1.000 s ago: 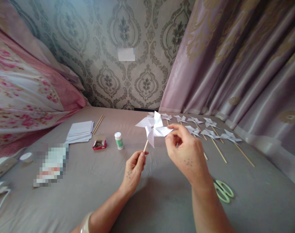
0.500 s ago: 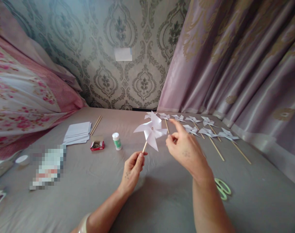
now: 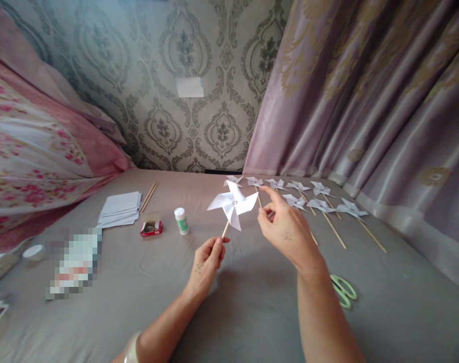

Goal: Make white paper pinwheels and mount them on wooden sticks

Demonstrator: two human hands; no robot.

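The left hand (image 3: 207, 263) pinches the white pinwheel (image 3: 232, 202) by its stick, perhaps so its blades stay free, while the right hand (image 3: 287, 227) (index finger extended, holding nothing) is beside them.

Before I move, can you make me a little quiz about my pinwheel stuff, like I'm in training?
1. Which thing does the left hand hold?
A) a red box
B) a white pinwheel
C) a power strip

2. True or false: the tube with the white cap is lying on its side.

3. Fill the gap: the loose sticks lie beside a stack of white ____.

Key: 1. B; 2. False, it stands upright; 3. paper.
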